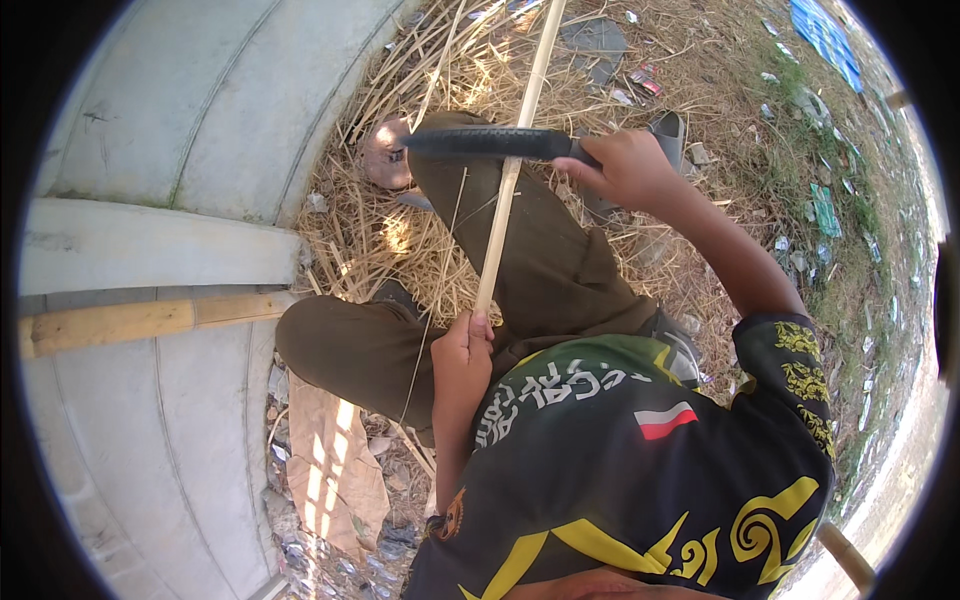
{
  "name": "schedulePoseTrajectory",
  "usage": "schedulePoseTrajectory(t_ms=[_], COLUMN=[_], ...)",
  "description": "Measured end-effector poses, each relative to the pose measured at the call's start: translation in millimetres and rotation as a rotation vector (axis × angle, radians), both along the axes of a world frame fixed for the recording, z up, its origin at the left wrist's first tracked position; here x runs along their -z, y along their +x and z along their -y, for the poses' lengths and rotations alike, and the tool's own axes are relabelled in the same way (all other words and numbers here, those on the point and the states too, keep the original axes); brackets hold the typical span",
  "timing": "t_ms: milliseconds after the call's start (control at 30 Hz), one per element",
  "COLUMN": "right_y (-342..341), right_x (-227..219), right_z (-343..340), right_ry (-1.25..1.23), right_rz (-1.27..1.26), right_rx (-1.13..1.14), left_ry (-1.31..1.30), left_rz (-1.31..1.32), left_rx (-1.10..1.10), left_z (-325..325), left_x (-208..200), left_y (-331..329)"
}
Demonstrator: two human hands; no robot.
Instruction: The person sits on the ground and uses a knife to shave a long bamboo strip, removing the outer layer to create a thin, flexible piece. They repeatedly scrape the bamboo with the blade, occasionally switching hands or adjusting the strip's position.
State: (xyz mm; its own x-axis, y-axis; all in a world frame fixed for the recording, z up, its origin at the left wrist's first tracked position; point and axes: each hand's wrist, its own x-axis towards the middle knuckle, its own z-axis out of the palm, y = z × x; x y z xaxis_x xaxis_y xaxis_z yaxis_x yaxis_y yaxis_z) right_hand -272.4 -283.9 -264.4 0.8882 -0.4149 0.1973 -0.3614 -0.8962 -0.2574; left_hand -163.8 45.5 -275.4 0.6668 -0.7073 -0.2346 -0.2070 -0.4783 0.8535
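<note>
Two hands at work with one knife on one pale strip, the strip running lengthwise over the seated person's lap.

In descending size: one grey panelled wall at left; two bent legs in brown trousers; one pale strip, bamboo-like, its far end cut off by the upper edge, its near end hidden in the left hand; one bamboo pole against the wall, cut off by the lens rim; one brown sheet, lower left; one dark-bladed knife, crossing the strip above one leg, blade contact hard to make out; the right hand, closed around the knife's handle and largely hiding it; the left hand, pinching the strip's near end; straw-like shavings, too many to count.
</note>
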Motion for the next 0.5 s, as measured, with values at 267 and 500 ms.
schedulePoseTrajectory(t_ms=[267, 500], right_y=[10.0, -2.2], right_x=[9.6, 61.8], right_z=[59.5, 111.5], right_ry=[0.257, 0.526], right_rz=[-0.066, 0.011], right_rx=[0.214, 0.597], left_ry=[0.067, -0.019], left_rz=[-0.015, -0.300], left_rx=[0.007, -0.185], left_z=[-19.0, -64.0], left_x=[-20.3, -20.9], left_y=[-3.8, -1.6])
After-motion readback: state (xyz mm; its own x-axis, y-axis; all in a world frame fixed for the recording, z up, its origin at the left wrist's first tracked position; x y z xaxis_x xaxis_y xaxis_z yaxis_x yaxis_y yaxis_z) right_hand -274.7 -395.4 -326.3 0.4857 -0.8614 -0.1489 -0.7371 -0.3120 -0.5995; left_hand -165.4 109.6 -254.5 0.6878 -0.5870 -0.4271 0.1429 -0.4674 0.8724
